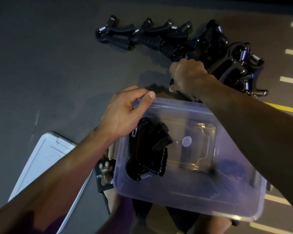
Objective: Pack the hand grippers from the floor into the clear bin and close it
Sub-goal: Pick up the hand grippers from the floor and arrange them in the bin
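A clear plastic bin (227, 205) sits open in front of me, tilted toward the camera. Black hand grippers (147, 149) with silver springs lie inside at its left. My left hand (125, 112) grips the bin's far left corner rim. My right hand (188, 75) reaches past the bin's far edge and closes on a black hand gripper from the pile; the gripped one is mostly hidden under my fingers. Several more hand grippers (230, 65) lie heaped on the dark floor at the upper right, and a row of them (118, 34) stretches left.
The bin's pale lid (46, 159) lies flat on the floor at the lower left. A foot in a dark slipper with a brown bear charm (106, 176) is beside the bin. White and yellow floor lines (291, 80) run along the right edge.
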Demonstrator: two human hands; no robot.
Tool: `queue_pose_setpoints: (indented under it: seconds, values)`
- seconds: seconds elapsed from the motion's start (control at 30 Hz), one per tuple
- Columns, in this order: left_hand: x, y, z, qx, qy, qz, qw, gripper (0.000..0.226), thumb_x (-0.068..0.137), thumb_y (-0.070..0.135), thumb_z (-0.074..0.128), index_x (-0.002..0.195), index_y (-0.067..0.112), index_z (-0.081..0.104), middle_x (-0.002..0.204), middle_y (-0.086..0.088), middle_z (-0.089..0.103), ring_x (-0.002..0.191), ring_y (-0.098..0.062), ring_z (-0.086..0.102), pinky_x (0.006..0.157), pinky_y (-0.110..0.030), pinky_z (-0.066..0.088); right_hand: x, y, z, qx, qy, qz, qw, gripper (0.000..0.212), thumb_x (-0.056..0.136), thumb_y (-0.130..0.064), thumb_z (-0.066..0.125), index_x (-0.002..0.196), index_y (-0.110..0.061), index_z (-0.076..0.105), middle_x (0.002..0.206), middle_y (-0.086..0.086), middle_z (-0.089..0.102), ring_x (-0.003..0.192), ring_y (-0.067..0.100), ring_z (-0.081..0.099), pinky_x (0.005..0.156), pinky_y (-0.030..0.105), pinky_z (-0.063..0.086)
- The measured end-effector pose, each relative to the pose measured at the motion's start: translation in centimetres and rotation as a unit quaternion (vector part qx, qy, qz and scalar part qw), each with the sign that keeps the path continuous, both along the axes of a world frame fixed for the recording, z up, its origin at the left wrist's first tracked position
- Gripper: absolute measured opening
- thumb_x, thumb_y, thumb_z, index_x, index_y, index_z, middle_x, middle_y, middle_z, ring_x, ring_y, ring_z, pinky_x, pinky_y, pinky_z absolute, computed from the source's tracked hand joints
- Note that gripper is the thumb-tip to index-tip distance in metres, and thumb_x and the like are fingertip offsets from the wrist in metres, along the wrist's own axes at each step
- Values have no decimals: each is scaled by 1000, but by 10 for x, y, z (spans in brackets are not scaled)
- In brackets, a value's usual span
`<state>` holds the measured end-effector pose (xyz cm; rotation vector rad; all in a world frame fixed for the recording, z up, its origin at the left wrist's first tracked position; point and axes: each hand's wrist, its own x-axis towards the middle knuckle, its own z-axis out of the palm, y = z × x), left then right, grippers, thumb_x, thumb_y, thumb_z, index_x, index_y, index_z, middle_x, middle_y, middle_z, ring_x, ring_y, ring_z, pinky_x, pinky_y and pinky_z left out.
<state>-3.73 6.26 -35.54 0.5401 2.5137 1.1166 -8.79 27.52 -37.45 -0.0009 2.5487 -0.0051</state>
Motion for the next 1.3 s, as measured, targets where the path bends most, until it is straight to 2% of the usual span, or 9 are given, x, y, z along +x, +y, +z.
queue_pose_setpoints:
  seconds: [0.27, 0.43, 0.53, 0.63, 0.7, 0.8, 0.93, 1.13, 1.3]
  values:
    - [2, 1, 3, -12, 8, 4, 1000, 37, 107, 38, 50, 90, 15, 74, 87, 1, 66, 87, -12, 62, 81, -31, 47, 13, 22, 21, -58, 23, -31, 998, 59, 76, -50, 80, 116, -14, 57, 122, 12, 58, 112, 36, 59, 85, 41, 48]
    - [6, 1, 8, -18, 53, 3, 998, 28, 107, 36, 51, 106, 24, 76, 98, 11, 67, 95, -5, 62, 87, -21, 46, 38, 39, 32, -196, 118, -108, 967, 37, 71, -36, 86, 82, -20, 55, 87, 4, 61, 88, 31, 63, 70, 31, 42]
    - [15, -2, 11, -15, 87, -16, 996, 26, 108, 31, 52, 121, 23, 72, 108, 9, 66, 100, -4, 59, 90, -18, 44, 61, 44, 53, -275, 212, -181, 920, 33, 74, -35, 84, 88, -14, 64, 83, 5, 68, 77, 25, 68, 69, 37, 53]
    - [31, -6, 11, -34, 110, -34, 993, 34, 109, 29, 49, 139, 19, 61, 130, 4, 61, 119, -8, 55, 105, -22, 41, 85, 43, 87, -313, 304, -203, 877, 35, 74, -42, 81, 96, -16, 69, 86, -2, 68, 75, 16, 65, 76, 35, 54]
    - [41, -9, 10, -50, 127, -33, 990, 38, 109, 28, 47, 146, 18, 54, 146, 2, 53, 134, -14, 49, 116, -28, 35, 102, 42, 109, -348, 334, -210, 850, 38, 73, -46, 80, 97, -18, 69, 86, -2, 68, 73, 19, 66, 72, 39, 55]
    - [50, -11, 8, -56, 133, -22, 989, 41, 110, 27, 45, 150, 16, 50, 158, 1, 44, 145, -15, 40, 120, -18, 22, 130, 42, 133, -396, 339, -195, 830, 40, 77, -48, 80, 100, -16, 68, 85, 5, 71, 67, 22, 70, 61, 46, 56]
    - [52, -12, 5, -61, 141, -28, 988, 43, 110, 25, 43, 151, 14, 48, 161, -2, 40, 148, -19, 37, 120, -14, 18, 155, 40, 146, -397, 335, -171, 837, 37, 81, -51, 76, 106, -25, 68, 87, -7, 70, 70, 19, 71, 65, 47, 57]
    - [51, -11, 6, -58, 142, -27, 988, 41, 109, 21, 45, 150, 16, 50, 160, -1, 42, 146, -18, 39, 119, -15, 22, 168, 45, 160, -385, 375, -141, 831, 17, 90, -60, 64, 101, -47, 60, 95, 2, 69, 78, 28, 66, 67, 52, 54]
    - [52, -11, 7, -56, 131, -20, 990, 41, 110, 22, 45, 151, 18, 49, 160, 1, 41, 147, -15, 37, 118, -12, 20, 166, 26, 129, -329, 201, -91, 918, 26, 88, -43, 71, 100, -20, 73, 80, -10, 68, 73, 15, 68, 68, 31, 51]
